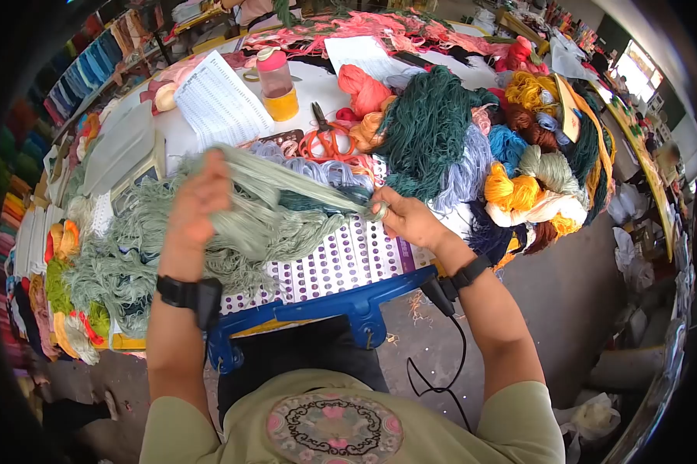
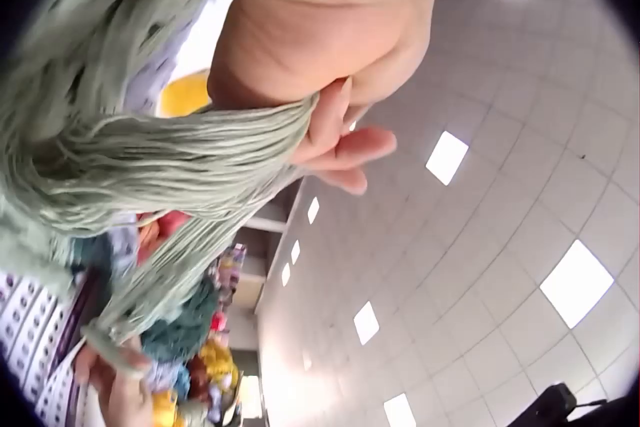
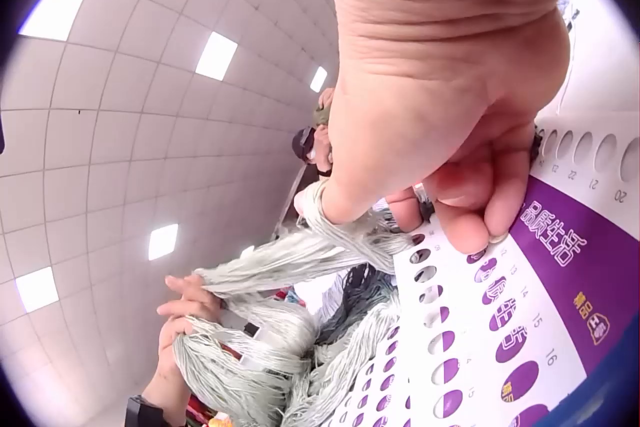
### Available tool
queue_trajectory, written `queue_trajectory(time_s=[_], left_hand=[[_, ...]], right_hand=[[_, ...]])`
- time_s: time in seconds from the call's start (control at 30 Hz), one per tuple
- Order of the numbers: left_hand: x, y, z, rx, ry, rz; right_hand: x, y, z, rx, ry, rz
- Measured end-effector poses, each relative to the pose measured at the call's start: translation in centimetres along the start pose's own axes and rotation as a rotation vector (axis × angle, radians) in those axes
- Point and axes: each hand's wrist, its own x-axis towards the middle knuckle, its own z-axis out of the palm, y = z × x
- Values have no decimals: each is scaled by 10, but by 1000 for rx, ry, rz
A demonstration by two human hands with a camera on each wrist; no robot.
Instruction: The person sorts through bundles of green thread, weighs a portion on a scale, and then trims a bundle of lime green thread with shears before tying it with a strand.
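Observation:
A skein of pale green thread (image 1: 248,209) is stretched between the two hands over the table's near edge. The left hand (image 1: 196,207), raised and blurred in the head view, grips the gathered strands between thumb and palm; its other fingers extend past them in the left wrist view. At the skein's other end, the right hand (image 1: 414,223) holds a narrow loop, which passes round its thumb in the right wrist view (image 3: 355,172). Below the hands lie white cards with rows of punched holes (image 1: 333,259) and purple printed ends. A heap of the same pale green thread (image 1: 124,259) spreads to the left.
Dark green (image 1: 426,127), orange and blue skeins pile up at the right. Orange-handled scissors (image 1: 325,139), a pink-lidded bottle (image 1: 277,85) and a printed sheet (image 1: 223,99) lie or stand behind the hands. A blue bar (image 1: 325,303) runs along the near edge.

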Motion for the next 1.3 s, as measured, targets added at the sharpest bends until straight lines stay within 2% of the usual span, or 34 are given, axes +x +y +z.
queue_trajectory(time_s=[0.03,0.07,0.13,0.17,0.23,0.3,0.33,0.37,0.43,0.5,0.57,0.63,0.67,0.7,0.77,0.9,0.97,1.07,1.1,1.17,1.2,1.27,1.3], left_hand=[[-3,22,-7,-84,18,93],[-4,37,-20,-80,18,96],[-5,51,-47,322,685,634],[-5,38,-36,319,683,639],[2,-25,12,484,651,773],[10,-83,42,802,636,439],[17,-104,30,831,291,320],[21,-130,52,1121,316,247],[51,-172,20,1281,99,281],[53,-181,40,1692,133,139],[61,-188,26,1710,138,138],[68,-182,18,1771,68,67],[68,-178,18,1778,51,57],[66,-175,17,1787,48,46],[62,-168,20,2028,70,92],[34,-134,22,2069,112,44],[25,-125,3,2057,126,68],[18,-108,11,1667,329,-174],[13,-103,16,1669,326,-165],[-3,-88,37,1225,335,71],[-13,-77,51,1090,262,155],[-25,-37,41,732,-402,126],[-39,-44,67,524,-380,239]], right_hand=[[1,1,1,2,-2,-5],[2,2,1,-16,7,-8],[2,6,6,-32,12,-11],[3,10,8,-13,22,-7],[4,10,9,3,37,0],[2,7,9,30,52,-6],[3,7,9,16,46,-7],[3,10,11,49,58,-14],[4,13,12,68,67,-22],[2,11,12,73,106,-72],[0,13,11,20,105,-67],[3,18,12,-3,111,-125],[1,3,12,-60,152,-18],[4,3,14,-47,155,-15],[10,5,17,-208,232,-36],[9,-2,17,-302,251,-21],[9,-2,17,-298,233,17],[10,-3,18,-317,257,9],[8,-3,18,-316,255,17],[5,-4,19,-321,254,7],[2,-3,21,-319,256,-11],[-2,-9,24,-320,262,-9],[-1,-12,29,-321,253,-39]])
